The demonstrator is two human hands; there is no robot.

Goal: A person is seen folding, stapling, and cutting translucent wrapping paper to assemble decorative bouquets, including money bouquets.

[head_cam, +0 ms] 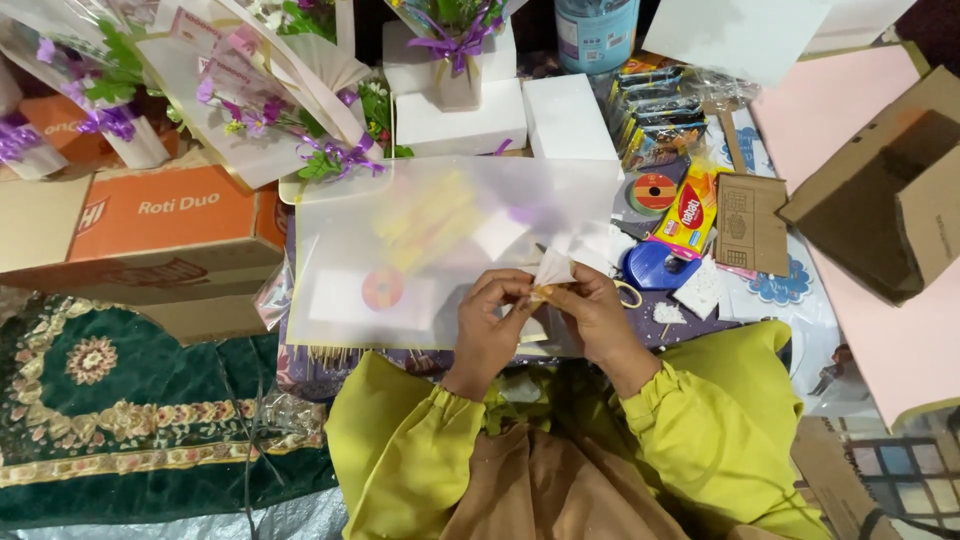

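Note:
My left hand [490,325] and my right hand [592,315] meet over my lap, fingertips pinched together on a small folded piece of white paper [552,268] with a thin stick at its base. Both sleeves are yellow-green. Under and beyond the hands lies a large translucent plastic sheet [430,250], through which yellow strips and a small orange-red tape roll show. A blue tape dispenser [652,268] sits just right of my right hand.
Orange cardboard box [160,220] at left. Wrapped bouquets with purple flowers [250,110] and white foam blocks [460,115] at the back. Snack packets [660,110], a yellow packet [688,212], brown cardboard boxes [880,190] and pink paper [830,100] at right. Green patterned carpet [110,400] lower left.

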